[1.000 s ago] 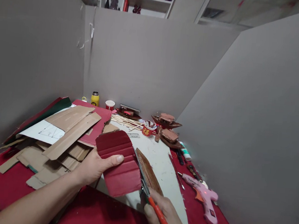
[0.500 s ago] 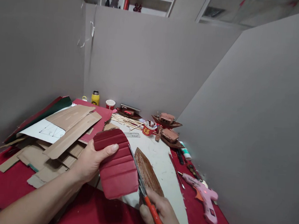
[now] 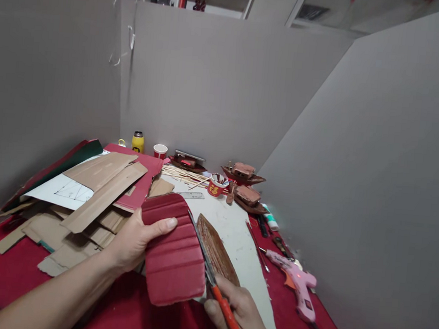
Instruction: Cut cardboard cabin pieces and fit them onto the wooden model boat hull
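My left hand pinches a red ridged piece of cardboard at its left side, thumb on top and fingers hidden underneath. The card has creases running across it and rounded upper corners. In my right hand is a pair of scissors with orange handles. Their dark blades lie along the card's right edge; whether they are parted I cannot make out. Just beyond the blades, a brown boat-shaped piece rests on the pale board.
Cardboard scraps and a drawn sheet pile up on the left. A pink glue gun lies at right. Behind stand model boats, a red paper cup, thin sticks and a yellow bottle. Grey panels enclose the table.
The red card has tilted and shifted slightly down and right, showing more of its lower end. The scissors stay along its right edge. The whole view has shifted a little.
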The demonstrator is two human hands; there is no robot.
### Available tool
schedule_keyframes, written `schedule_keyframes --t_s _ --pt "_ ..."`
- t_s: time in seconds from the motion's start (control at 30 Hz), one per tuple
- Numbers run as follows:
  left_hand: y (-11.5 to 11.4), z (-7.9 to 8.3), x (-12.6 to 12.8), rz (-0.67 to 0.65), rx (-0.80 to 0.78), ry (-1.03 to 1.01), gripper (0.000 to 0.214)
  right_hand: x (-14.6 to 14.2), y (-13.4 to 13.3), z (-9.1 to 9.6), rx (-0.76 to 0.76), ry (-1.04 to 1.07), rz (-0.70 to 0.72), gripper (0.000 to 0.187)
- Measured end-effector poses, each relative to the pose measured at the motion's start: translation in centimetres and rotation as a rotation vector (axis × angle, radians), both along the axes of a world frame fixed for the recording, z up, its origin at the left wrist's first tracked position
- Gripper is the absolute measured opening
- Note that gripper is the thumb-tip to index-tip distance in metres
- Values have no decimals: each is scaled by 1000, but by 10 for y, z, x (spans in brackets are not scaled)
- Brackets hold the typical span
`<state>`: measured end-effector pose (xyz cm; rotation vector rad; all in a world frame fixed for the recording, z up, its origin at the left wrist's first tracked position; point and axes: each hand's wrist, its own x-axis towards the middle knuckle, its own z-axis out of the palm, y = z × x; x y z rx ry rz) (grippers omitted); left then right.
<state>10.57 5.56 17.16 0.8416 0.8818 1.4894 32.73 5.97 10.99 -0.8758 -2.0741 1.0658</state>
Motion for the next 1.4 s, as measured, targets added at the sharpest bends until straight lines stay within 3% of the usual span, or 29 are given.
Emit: schedule_keyframes --t_s 0.17,0.33,0.47,0.67,0.8,0.97,1.2,1.4 --pt "0 9 -7 13 23 72 24 -3 1 1 3 -4 24 45" --pt "-1 2 -4 -106 -19 67 22 2 5 1 -15 -60 37 36" --pt "-1 -4 -1 -129 -32 17 17 6 6 2 -69 -54 72 32" --pt "-1 0 -7 -167 -26 28 14 9 5 1 -90 -68 55 33" --pt "0 -2 -9 -208 -47 109 19 10 6 2 -34 -148 50 29" --pt "0 -6 -7 -232 -77 151 25 8 5 4 -44 -105 61 30" --pt "2 2 -12 -274 -57 136 20 10 5 2 -15 -70 71 27" --pt "3 5 -14 -355 -91 150 22 10 8 8 107 -117 75 17"
